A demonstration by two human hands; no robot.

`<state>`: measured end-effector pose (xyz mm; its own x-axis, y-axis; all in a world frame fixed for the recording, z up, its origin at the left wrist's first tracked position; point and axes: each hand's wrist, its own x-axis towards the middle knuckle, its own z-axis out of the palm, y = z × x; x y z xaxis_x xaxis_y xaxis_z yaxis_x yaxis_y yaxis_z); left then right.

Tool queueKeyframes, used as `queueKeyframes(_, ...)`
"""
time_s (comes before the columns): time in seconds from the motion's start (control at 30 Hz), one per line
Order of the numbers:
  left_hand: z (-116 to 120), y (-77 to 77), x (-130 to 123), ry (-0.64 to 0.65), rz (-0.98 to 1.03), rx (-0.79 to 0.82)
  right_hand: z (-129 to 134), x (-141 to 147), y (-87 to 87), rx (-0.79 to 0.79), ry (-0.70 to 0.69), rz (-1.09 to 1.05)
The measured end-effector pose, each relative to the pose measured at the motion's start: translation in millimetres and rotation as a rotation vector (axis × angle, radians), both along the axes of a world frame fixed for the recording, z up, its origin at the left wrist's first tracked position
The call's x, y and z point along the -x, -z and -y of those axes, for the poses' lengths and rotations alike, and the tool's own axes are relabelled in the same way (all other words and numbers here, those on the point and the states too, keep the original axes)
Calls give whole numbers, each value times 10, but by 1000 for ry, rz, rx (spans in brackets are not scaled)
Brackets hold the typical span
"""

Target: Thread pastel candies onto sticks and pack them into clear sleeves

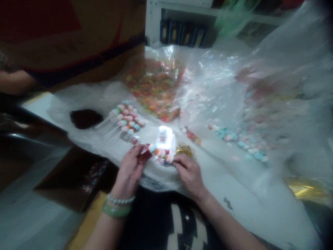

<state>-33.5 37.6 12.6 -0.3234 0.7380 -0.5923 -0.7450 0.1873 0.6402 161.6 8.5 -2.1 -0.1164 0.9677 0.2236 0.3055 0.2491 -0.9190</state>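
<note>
A candy skewer (160, 152) with pink, orange, white and blue pieces stretches between my two hands. My left hand (130, 165) is closed on its left end, by a dark red wrapped-looking bit. At the right end, my right hand (189, 173) pinches the skewer between thumb and fingers. Just behind it lies a stack of white cards with a barcode (164, 136). Gold twist ties (184, 150) sit beside my right fingers. Finished-looking candy skewers (127, 116) with clear sticks lie in a group to the left. Blur hides the finer detail.
A clear bag of red, orange and green gummies (156, 90) lies at the back. Loose marshmallows (241, 140) spill from plastic at right. A dark round item (86, 118) is at left. An open carton (75, 177) stands below the table edge; a large box (73, 38) rises behind.
</note>
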Motion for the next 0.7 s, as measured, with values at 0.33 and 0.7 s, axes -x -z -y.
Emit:
queueKeyframes(0.33, -48, -112, -83, -152, 71, 5, -31, 154, -156, 612, 52, -507)
queueKeyframes(0.7, -34, -141, -37, 127, 294, 69, -20, 127, -164, 571, 6, -414)
